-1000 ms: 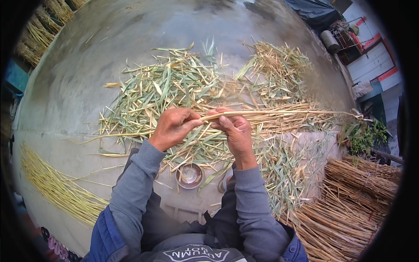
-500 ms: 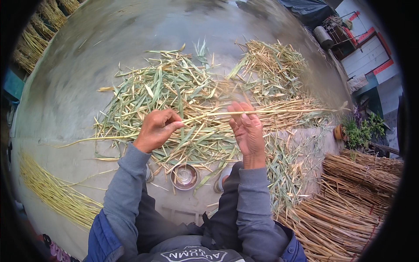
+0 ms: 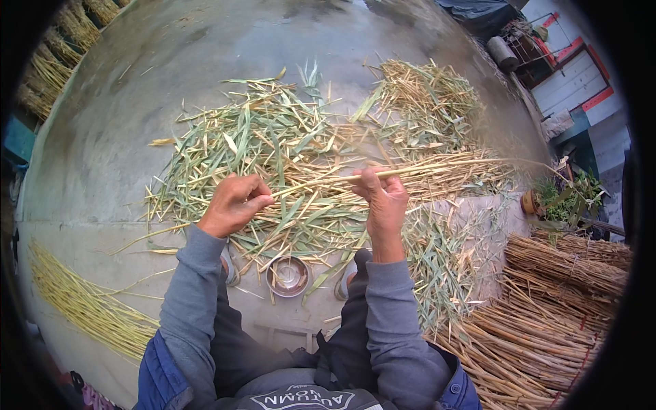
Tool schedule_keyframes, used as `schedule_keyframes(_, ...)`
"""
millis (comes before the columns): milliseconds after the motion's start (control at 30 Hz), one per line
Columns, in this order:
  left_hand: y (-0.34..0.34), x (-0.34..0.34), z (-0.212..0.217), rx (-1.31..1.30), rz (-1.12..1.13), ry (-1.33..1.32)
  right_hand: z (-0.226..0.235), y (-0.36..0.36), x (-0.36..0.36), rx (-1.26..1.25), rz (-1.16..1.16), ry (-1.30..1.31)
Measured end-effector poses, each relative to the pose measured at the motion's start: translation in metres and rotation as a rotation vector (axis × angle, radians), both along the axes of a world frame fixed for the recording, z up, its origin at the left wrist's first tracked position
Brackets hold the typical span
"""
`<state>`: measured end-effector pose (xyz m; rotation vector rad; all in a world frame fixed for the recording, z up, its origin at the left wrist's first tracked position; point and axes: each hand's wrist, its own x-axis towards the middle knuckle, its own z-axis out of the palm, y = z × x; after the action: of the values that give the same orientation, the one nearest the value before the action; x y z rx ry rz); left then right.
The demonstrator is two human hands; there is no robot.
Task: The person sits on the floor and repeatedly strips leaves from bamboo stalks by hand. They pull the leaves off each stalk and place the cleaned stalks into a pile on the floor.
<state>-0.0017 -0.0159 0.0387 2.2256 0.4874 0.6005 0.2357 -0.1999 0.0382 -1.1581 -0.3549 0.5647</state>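
A long, pale yellow-green reed stalk (image 3: 311, 183) stretches between my hands, above a heap of cut leaves and husks (image 3: 253, 137). My left hand (image 3: 236, 203) pinches it between thumb and forefinger. With thumb and fingers closed around it farther along, my right hand (image 3: 384, 205) grips the same stalk. Its thin end runs on to the right toward a potted plant, and the other end slants down past my left hand. Below the heap, between my shoes, stands a round metal bowl (image 3: 288, 276) with some scraps in it.
Peeled yellow-green stalks (image 3: 92, 301) lie in a bundle at the left. Thicker brown reed bundles (image 3: 526, 335) fill the lower right. Another pile of dry scraps (image 3: 430, 102) sits at the far right, and a potted plant (image 3: 570, 201) stands at the right edge.
My right hand has closed from loosely spread fingers onto the stalk. My left hand has shifted slightly left and down, and the stalk has moved rightward.
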Motion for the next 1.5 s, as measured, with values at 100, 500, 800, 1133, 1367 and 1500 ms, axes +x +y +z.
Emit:
schedule_keyframes(100, 0.021, -0.029, -0.001, -0.105, 0.122, 0.207, 0.015, -0.013, 0.028, 0.016, -0.125, 0.028)
schedule_keyframes(500, -0.036, 0.040, 0.000, 0.391, 0.084, -0.162, 0.003, 0.014, -0.037, -0.050, 0.230, 0.004)
schedule_keyframes(800, -0.049, 0.046, 0.000, 0.309, 0.138, -0.353, 0.005, 0.011, -0.042, -0.045, 0.212, -0.008)
schedule_keyframes(1133, -0.030, 0.039, 0.026, 0.226, 0.099, -0.231, 0.002, 0.002, -0.027, 0.009, 0.202, 0.065)
schedule_keyframes(1367, -0.032, 0.038, 0.010, 0.124, 0.057, -0.171, 0.007, 0.004, -0.045, 0.003, 0.237, -0.005)
schedule_keyframes(1500, -0.032, 0.035, 0.014, -0.059, 0.097, -0.153, 0.012, 0.004, -0.047, -0.035, 0.269, 0.015)
